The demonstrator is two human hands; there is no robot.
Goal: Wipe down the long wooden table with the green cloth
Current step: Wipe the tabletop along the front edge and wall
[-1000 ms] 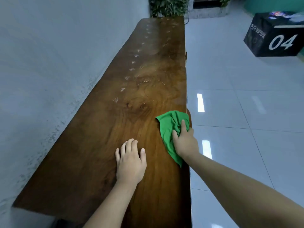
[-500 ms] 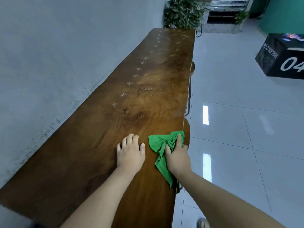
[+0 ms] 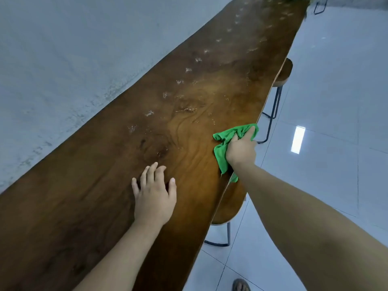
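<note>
The long dark wooden table [image 3: 88,185] runs from the near left to the far upper right along a grey wall. Pale dusty spots and smears mark its far half. My right hand [image 3: 241,151] grips the bunched green cloth [image 3: 222,153] and presses it on the table's right edge. A corner of the cloth hangs over that edge. My left hand [image 3: 154,194] rests flat on the wood, fingers spread, a short way left of the cloth and nearer to me.
The grey wall [image 3: 73,59] borders the table's left side. Two wooden stools with black metal legs stand tucked under the right edge, one near [image 3: 228,208] and one farther [image 3: 283,74]. Glossy white floor tiles [image 3: 336,101] lie to the right. A sandalled foot [image 3: 241,285] shows below.
My right hand has pushed the cloth forward along the table's right edge and bunched it tighter. The view has swung, so the table now runs diagonally. My left hand stays flat on the wood.
</note>
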